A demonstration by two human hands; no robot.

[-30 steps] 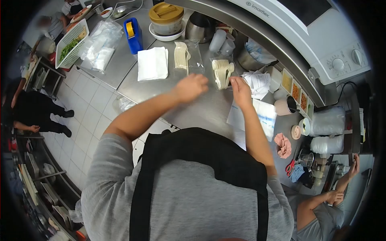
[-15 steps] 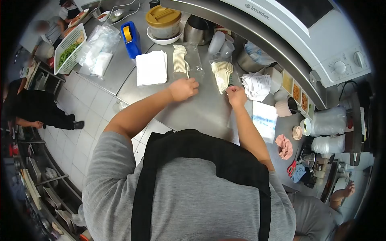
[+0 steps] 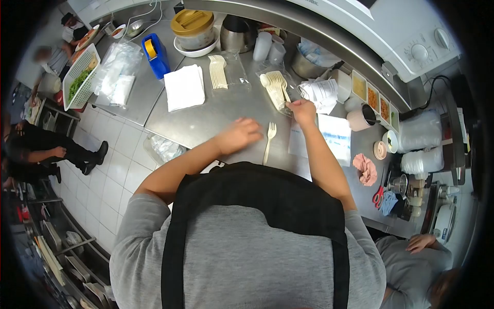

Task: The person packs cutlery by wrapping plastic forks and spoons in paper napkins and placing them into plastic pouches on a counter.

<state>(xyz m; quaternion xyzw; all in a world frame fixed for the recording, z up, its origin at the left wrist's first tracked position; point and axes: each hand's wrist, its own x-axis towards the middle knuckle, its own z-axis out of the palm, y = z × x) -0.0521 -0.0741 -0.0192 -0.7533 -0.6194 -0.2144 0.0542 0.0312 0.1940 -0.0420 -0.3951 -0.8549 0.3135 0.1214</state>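
A single cream fork lies on the steel counter, just right of my left hand. That hand is slightly blurred, its fingers apart and holding nothing. My right hand pinches at the lower end of the pile of cream spoons, which rests on a clear plastic bag; what its fingertips hold is too small to name. Several more cream forks lie on another clear bag farther left. Beside them is a stack of white napkins.
A blue tape dispenser and a gold-lidded tub stand behind. Papers, a printed white packet, a pink cloth and red scissors lie rightward. Co-workers stand at far left and lower right.
One fork has come down onto the counter, and my left hand has opened beside it. My right hand stays by the spoons. The view has shifted slightly.
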